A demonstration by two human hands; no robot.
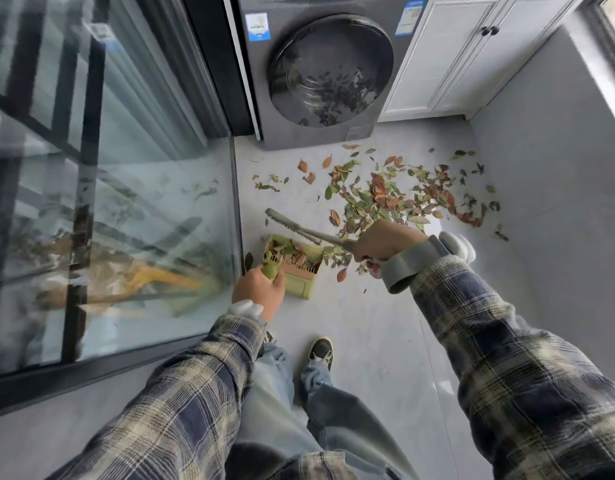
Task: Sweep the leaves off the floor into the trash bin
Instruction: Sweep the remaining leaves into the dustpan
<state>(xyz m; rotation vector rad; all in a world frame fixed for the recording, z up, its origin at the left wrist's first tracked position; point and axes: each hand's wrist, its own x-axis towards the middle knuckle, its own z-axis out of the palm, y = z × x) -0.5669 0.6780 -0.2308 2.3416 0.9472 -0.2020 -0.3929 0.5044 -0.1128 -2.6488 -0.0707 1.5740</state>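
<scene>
Left hand (259, 287), reaching down, grips the dustpan (300, 277) — right hand (385, 242) clasps the brush (292, 225).

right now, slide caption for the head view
Left hand grips a green dustpan; right hand holds a brush near it, leaves scattered beyond.

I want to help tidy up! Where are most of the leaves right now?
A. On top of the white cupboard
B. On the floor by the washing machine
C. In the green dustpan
B: the big pile of leaves lies on the floor before the washing machine. Only a few sit in the dustpan that the left hand holds, while the right hand grips the brush.
</scene>
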